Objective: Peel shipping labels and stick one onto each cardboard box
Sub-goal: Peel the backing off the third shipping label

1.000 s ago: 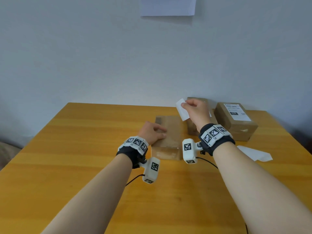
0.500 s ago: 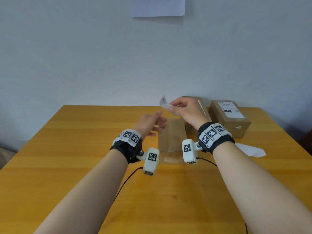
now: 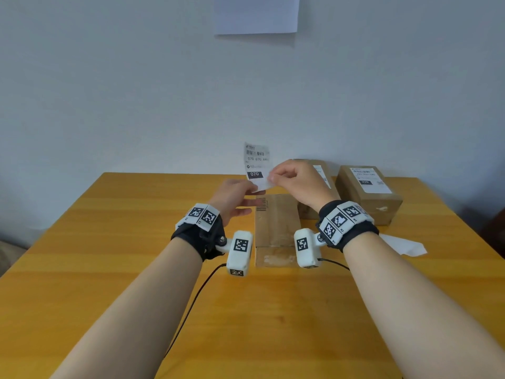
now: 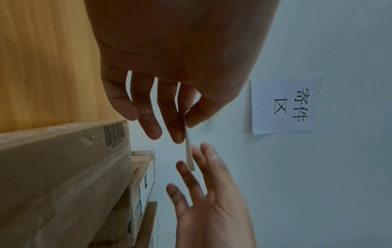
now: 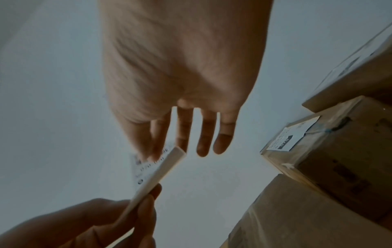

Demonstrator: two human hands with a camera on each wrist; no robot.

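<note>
Both hands are holding the label (image 3: 256, 165) up above the plain box (image 3: 276, 220), which is lying lengthwise away on the tabletop (image 3: 109, 242) directly beneath. The right hand (image 3: 297, 181) is pinching the label's lower right edge; the left hand (image 3: 232, 196) is pinching its lower left corner, other fingers (image 4: 148, 124) loose.

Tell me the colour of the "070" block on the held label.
Black block with white digits, on the white label. Clearest in the head view.
</note>
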